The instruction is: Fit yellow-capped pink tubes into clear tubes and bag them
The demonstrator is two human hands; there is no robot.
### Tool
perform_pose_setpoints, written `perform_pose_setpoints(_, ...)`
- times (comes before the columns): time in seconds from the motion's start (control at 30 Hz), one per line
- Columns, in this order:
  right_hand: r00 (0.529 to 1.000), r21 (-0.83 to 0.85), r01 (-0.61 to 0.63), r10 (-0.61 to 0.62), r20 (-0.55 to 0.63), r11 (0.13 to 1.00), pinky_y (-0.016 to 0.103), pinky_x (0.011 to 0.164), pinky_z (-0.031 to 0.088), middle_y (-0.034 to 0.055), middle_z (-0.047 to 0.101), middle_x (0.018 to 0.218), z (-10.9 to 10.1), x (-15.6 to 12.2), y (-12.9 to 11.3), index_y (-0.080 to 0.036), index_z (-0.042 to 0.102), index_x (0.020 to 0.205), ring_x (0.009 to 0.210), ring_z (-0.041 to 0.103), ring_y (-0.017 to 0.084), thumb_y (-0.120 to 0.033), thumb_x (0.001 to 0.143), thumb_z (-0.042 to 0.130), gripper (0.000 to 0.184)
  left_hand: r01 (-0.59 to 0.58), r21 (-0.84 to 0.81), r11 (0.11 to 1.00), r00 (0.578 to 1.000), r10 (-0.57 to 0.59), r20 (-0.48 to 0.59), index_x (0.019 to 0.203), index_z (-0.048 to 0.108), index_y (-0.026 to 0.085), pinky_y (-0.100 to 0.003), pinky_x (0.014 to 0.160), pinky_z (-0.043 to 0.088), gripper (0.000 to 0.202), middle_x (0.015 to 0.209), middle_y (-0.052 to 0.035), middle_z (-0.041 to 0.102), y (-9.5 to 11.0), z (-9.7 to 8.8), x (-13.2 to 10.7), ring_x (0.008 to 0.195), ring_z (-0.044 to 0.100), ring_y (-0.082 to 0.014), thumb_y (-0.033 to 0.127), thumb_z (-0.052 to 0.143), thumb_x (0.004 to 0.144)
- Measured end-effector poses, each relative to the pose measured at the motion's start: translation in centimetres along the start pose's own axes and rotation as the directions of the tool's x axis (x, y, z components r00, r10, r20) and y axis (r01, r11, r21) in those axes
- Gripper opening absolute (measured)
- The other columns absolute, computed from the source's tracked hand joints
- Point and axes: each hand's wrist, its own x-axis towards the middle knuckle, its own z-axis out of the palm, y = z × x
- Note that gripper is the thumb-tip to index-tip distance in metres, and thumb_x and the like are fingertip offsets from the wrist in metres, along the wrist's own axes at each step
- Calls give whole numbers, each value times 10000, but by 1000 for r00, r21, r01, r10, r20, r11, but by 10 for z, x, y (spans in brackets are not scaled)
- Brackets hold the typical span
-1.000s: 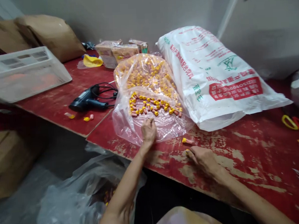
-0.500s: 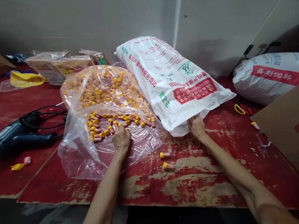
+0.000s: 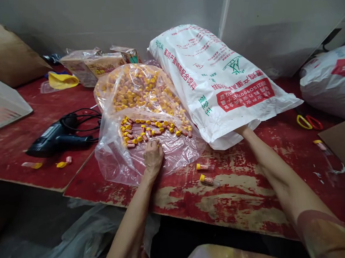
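Observation:
My left hand [image 3: 153, 155] rests on the opening of a clear plastic bag [image 3: 113, 163], its fingers curled; what they hold, if anything, is hidden. Just beyond the knuckles lie small yellow-capped tubes [image 3: 149, 132] with pinkish contents, and many more fill the bag behind. My right hand is inside the mouth of a large white woven sack [image 3: 198, 77] printed in red and green; only the wrist and forearm [image 3: 258, 149] show. Two yellow-capped tubes [image 3: 209, 180] lie on the table between my arms, partly filled.
A dark heat gun [image 3: 57, 137] with a coiled cord lies at left, near loose tubes [image 3: 32, 165]. Wrapped boxes [image 3: 104, 66] stand behind. Scissors [image 3: 309, 122], another white sack [image 3: 329, 82] and a cardboard box [image 3: 342, 145] are at right. The red table's front edge [image 3: 194, 220] is close.
My right hand has gone deeper into the white sack, out of sight. My left hand stays by the tubes at the bag's opening. The view has shifted left.

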Motion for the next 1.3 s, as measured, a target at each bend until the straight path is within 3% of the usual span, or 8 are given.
perform_pose_setpoints(0.13,990,-60,-144,144,-11,988,463,999,346,162,586,1218,-11,-18,-2,-112,591,1182,1168,484,280,-231,882,464,347,141,-389,910,986,-164,-25,1116,539,133,-327,728,462,355,907,-93,654,14,-13,-18,785,612,-215,247,560,781)
perform_pose_setpoints(0.27,980,-73,-201,200,-22,977,432,856,442,182,641,1064,-31,-78,-22,-94,638,1106,979,586,293,-332,885,444,378,248,-751,612,967,-206,152,916,628,185,-257,688,458,206,831,-19,628,36,-36,-57,741,589,-144,321,628,761)
perform_pose_setpoints(0.43,978,459,6,-101,183,888,265,739,484,65,664,973,-58,-176,-79,-201,634,1100,858,620,169,-373,909,451,316,428,-869,249,904,-117,412,854,673,180,-250,736,484,185,904,-30,649,87,-51,-108,811,616,-137,303,702,719)
perform_pose_setpoints(0.57,938,605,74,-262,228,793,258,764,470,51,667,992,-62,-212,-117,-209,611,1100,882,617,160,-334,902,490,264,547,-836,-41,837,48,545,886,631,174,-347,790,529,265,994,-65,694,126,-57,-134,852,662,-185,318,739,692)
perform_pose_setpoints(0.83,938,658,-48,-192,288,751,288,746,460,53,664,976,-61,-214,-128,-216,624,1051,861,603,179,-383,890,508,259,563,-825,45,825,-94,558,743,661,160,-258,705,507,229,759,-18,704,121,-57,-152,708,650,-144,324,775,631)
perform_pose_setpoints(1.03,947,656,-55,-168,273,752,365,820,452,54,670,1011,-59,-216,-120,-249,628,1109,922,565,207,-365,854,553,290,585,-811,-6,804,-128,581,768,660,157,-203,617,473,218,738,1,674,119,-57,-157,638,598,-97,300,766,642)
perform_pose_setpoints(1.17,966,850,-260,125,228,457,301,691,498,47,634,987,-57,-217,-118,-233,509,1124,795,593,158,-358,792,608,368,598,-800,-43,790,-136,598,783,669,165,-201,630,472,198,763,2,672,121,-54,-161,665,603,-99,295,755,661)
perform_pose_setpoints(1.3,948,900,-316,151,282,301,300,699,518,33,620,962,-53,-224,-133,-230,494,1022,751,606,139,-335,760,643,319,583,-812,-10,805,-123,580,807,692,174,-228,718,477,183,833,-18,687,123,-47,-167,759,621,-127,293,740,677)
